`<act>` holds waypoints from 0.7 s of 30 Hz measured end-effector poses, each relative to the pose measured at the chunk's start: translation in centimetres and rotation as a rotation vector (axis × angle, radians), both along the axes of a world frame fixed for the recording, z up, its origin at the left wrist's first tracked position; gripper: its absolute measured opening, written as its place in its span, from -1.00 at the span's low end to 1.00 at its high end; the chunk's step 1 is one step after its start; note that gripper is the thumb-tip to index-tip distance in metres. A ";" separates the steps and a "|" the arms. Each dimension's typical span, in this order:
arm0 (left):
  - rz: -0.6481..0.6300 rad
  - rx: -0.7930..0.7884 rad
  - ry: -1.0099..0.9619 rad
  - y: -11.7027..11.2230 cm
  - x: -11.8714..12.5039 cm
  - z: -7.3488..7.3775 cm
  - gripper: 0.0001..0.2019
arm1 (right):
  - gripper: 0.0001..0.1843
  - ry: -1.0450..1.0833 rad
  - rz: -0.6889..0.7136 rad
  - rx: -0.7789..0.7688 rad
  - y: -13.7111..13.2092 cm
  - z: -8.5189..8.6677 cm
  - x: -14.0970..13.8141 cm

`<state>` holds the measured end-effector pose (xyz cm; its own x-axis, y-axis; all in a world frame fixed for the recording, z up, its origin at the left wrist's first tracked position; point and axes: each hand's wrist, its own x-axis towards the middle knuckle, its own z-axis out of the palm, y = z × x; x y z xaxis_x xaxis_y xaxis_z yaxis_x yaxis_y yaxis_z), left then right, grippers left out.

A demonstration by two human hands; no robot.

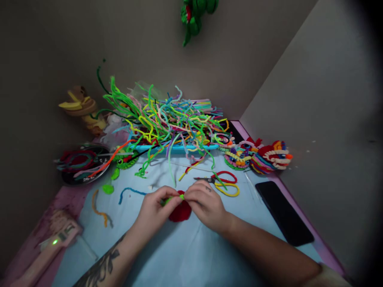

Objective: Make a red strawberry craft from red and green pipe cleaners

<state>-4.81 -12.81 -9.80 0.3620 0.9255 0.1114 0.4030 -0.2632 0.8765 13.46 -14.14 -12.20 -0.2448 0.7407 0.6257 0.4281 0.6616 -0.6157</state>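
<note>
My left hand (157,205) and my right hand (206,203) meet over the middle of the blue cloth, fingertips pinched close together. Between them is a bright green pipe cleaner piece (181,197), gripped from both sides; its ends are hidden by my fingers. Just below my fingertips lies a round, fuzzy red disc (180,212), partly covered by my hands. Beyond my right hand rest scissors (224,182) with one red and one yellow handle. A blue pipe cleaner (133,190) lies beside my left hand.
A blue tray (191,150) heaped with tangled pipe cleaners (167,115) stands at the back. Finished colourful pipe-cleaner figures (269,157) sit to the right, near a black phone (284,213). On the left are a lit glue gun (60,237), a dark dish (80,181) and an orange pipe cleaner (97,207).
</note>
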 end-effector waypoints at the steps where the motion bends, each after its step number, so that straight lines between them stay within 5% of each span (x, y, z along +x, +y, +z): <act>1: 0.027 -0.007 -0.013 0.1 0.0 0.1 -0.88 | -0.80 0.010 -0.001 -0.002 0.0 0.0 0.0; 6: 0.113 0.182 0.038 0.2 -0.4 -0.2 -0.88 | -0.81 0.024 -0.081 -0.077 0.2 0.2 0.1; 12: -0.028 0.407 0.128 -0.1 -0.3 -0.7 -0.82 | -0.91 0.038 -0.057 -0.105 0.1 0.3 0.0; 21: -0.015 0.230 0.079 -0.1 -0.1 -0.3 -0.88 | -0.87 0.119 0.010 -0.051 0.1 0.3 -0.1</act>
<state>-4.92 -12.87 -10.08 0.3915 0.8736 0.2890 0.4629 -0.4584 0.7587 13.38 -14.01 -11.95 -0.1785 0.7701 0.6125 0.3439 0.6321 -0.6944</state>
